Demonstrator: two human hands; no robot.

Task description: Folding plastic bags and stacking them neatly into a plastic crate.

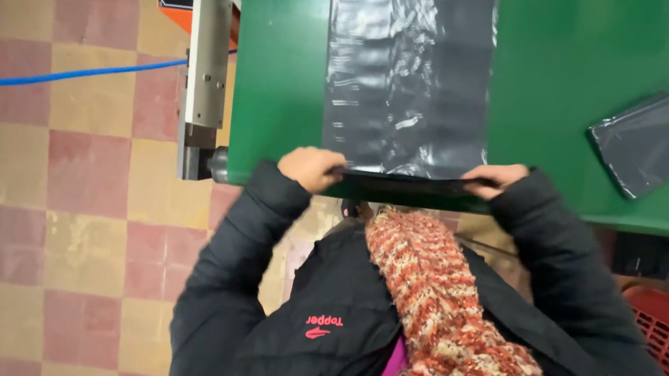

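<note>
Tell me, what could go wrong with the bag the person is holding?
The thin black plastic sheet looks flimsy, and the left hand and right hand both grip its end at the edge of the green table, so a hard or uneven pull might stretch or tear it. The long knitted scarf hangs close below the hands and could get in the way.

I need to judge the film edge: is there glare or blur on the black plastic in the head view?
Head view: soft blur throughout; pale glare streaks the black plastic sheet; its near edge between left hand and right hand reads dark and indistinct; green table evenly lit.
</note>
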